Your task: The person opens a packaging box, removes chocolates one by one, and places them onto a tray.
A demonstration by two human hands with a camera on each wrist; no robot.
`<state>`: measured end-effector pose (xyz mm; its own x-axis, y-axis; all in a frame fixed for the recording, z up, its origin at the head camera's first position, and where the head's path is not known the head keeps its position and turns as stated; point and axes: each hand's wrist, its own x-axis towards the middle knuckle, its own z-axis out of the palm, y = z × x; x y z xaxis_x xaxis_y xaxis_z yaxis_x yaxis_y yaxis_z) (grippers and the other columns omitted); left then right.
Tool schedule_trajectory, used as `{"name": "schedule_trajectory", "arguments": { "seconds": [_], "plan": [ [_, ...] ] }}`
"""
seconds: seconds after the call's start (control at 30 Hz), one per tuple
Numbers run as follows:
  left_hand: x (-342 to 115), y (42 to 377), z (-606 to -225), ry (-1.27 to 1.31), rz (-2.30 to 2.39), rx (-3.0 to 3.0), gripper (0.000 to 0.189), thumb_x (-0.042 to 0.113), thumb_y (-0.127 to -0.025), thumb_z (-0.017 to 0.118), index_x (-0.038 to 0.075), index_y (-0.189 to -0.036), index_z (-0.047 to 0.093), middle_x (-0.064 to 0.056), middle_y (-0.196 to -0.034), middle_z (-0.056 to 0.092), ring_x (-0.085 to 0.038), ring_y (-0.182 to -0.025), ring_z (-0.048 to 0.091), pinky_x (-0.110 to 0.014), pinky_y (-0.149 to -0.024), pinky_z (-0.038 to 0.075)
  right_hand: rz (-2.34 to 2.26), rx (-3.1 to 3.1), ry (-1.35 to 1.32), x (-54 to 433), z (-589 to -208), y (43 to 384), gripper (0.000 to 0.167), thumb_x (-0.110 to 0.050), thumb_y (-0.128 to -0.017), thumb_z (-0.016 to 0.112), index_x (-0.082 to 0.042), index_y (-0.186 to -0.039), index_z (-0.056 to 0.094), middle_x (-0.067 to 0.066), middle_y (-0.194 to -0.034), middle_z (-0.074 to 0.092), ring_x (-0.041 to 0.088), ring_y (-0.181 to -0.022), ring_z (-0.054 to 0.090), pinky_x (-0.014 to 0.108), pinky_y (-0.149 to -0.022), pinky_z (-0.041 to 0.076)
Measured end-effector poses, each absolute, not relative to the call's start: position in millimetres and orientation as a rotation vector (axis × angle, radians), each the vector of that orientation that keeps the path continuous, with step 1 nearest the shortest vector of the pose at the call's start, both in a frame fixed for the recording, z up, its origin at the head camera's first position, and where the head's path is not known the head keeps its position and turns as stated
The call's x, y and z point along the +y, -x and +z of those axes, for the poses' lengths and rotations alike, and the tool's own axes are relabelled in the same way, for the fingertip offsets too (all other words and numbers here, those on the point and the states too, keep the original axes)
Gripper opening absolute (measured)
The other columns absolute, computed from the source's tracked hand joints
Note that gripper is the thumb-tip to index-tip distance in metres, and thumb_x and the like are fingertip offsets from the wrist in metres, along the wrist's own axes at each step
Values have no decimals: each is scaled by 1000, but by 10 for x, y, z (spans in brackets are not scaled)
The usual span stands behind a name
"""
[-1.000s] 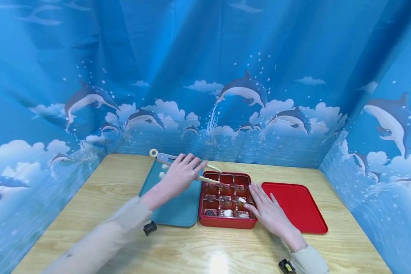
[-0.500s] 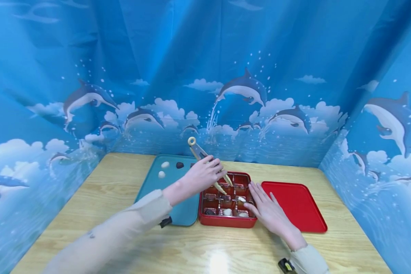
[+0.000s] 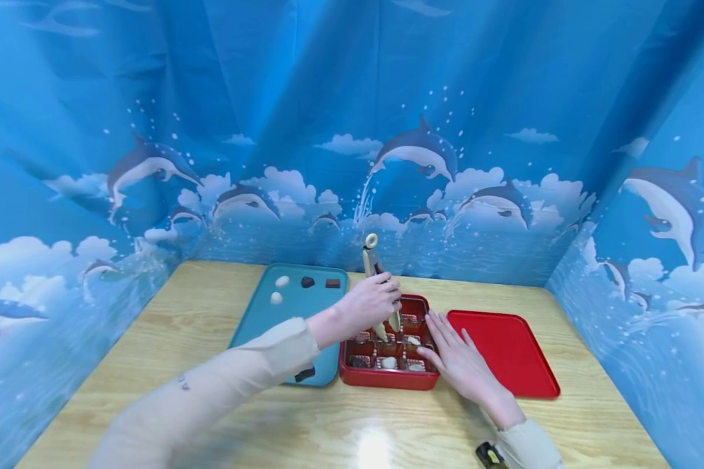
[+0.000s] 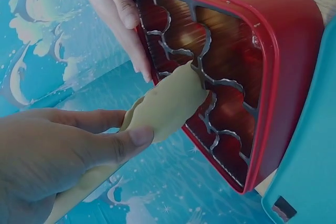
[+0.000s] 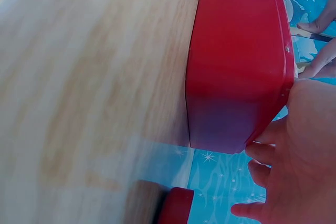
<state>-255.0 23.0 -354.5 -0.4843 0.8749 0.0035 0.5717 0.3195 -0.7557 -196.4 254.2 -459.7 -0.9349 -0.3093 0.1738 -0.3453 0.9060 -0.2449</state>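
Left hand [image 3: 372,305]'s fingers are pinching the cream-and-grey tongs [image 3: 368,260], tips at the middle of the square red box [image 3: 390,380], near the pale wood worktop [image 3: 305,423]'s back edge. Can't tell if they've got anything. Right hand [image 3: 462,366]'s fingers are straight, braced on the box's right side, so keep that. Best bet imo: tips down between dividers, ease the squeeze, lift straight up.

Count: two white lumps [image 3: 276,298], one dark lump [image 3: 308,282], one brown rectangular block [image 3: 332,283] on one teal tray [image 3: 252,329] toward the back-left corner; one flat red lid [image 3: 504,355] toward the right edge. Box pieces are partly hidden.
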Motion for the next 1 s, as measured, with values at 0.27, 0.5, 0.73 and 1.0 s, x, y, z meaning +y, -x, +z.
{"name": "schedule_trajectory", "arguments": {
  "seconds": [0.27,0.5,0.73,1.0],
  "plan": [
    [343,2558,-3612,1307,1030,-2215,25,30,-99,66,35,-122,73,16,-132,64,-10,-128,50,-31,-111,34,428,-2943,-508,2525,-4600,1958,77,-53,-103,50,-3,-159,29,15,-166,26,39,-152,22,68,-116,21],
    [367,2555,-3628,1285,1017,-2247,23,31,-98,67,35,-120,75,16,-129,66,-11,-124,50,-31,-106,35,418,-2939,-505,2521,-4579,1955,77,-52,-103,51,-4,-159,29,15,-165,26,40,-152,23,68,-116,22],
    [307,2509,-3615,1225,980,-2231,27,35,-95,72,33,-121,74,13,-124,69,-12,-118,52,-31,-102,37,431,-2918,-523,2541,-4597,1976,75,-49,-103,52,-3,-159,30,17,-165,27,40,-152,23,69,-115,22],
    [416,2517,-3584,1327,1003,-2179,19,29,-98,67,34,-113,77,15,-128,67,-11,-127,51,-29,-111,33,416,-2940,-508,2531,-4582,1971,76,-50,-103,51,-3,-158,30,16,-165,27,39,-152,23,68,-116,22]
  ]
}}
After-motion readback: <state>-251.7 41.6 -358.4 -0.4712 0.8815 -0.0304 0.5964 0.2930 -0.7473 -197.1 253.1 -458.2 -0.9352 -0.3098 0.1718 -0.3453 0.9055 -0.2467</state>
